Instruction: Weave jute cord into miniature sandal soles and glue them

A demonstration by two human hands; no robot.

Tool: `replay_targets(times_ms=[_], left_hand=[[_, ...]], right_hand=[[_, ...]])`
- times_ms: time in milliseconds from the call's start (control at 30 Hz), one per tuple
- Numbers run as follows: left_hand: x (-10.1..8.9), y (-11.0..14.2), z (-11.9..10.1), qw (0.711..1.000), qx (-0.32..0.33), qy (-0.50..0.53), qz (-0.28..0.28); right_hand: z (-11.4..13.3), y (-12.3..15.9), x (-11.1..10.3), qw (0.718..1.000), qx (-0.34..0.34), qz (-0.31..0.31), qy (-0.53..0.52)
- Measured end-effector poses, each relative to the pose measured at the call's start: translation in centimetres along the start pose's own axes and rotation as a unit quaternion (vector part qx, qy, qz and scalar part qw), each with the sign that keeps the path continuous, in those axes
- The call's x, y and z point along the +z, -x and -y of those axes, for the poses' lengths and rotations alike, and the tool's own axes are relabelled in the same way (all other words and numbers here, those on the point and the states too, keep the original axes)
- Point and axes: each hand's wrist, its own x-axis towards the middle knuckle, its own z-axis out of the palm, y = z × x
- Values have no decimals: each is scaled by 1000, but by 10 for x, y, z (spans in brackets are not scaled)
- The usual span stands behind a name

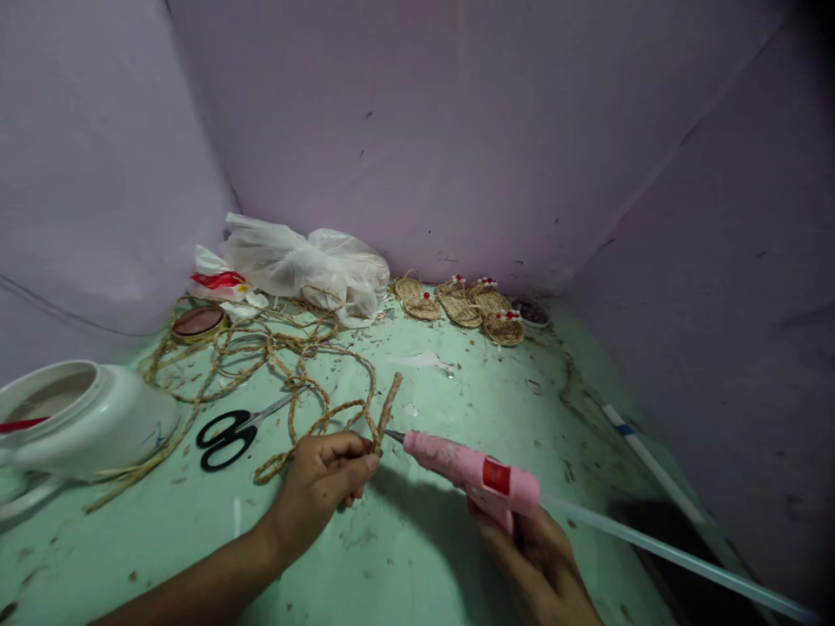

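Observation:
My left hand (323, 485) is closed in a pinch on the end of a braided straw rope (384, 413), holding a short folded piece upright. The rest of the rope trails left in loose loops (261, 348) over the green table (404, 556). My right hand (538, 556) is wrapped round the grip of a pink hot glue gun (470, 469). Its metal nozzle (393, 435) points left and touches the rope just above my left fingers. A clear glue stick (671, 556) juts from the gun's back toward the lower right.
Black scissors (228, 433) lie left of my left hand. A white plastic jar (78, 417) lies on its side at far left. Behind are a round tin (197, 322), a crumpled plastic bag (306, 265) and several small woven straw sandals (466, 304). Walls close in on three sides.

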Motion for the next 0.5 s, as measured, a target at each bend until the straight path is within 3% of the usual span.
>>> replay_targets(times_ms=[133,333,500], left_hand=[[0,0,-1,1000,5,-3,-1],[1,1,-2,1000,0,8,-9],[1,0,-1,1000,6,14,-4]], right_hand=[[8,3,6,1000,-6,-17,-17],[-2,-1,-5,999,-15,34,10],[-1,5,2,998,9,-46,30]])
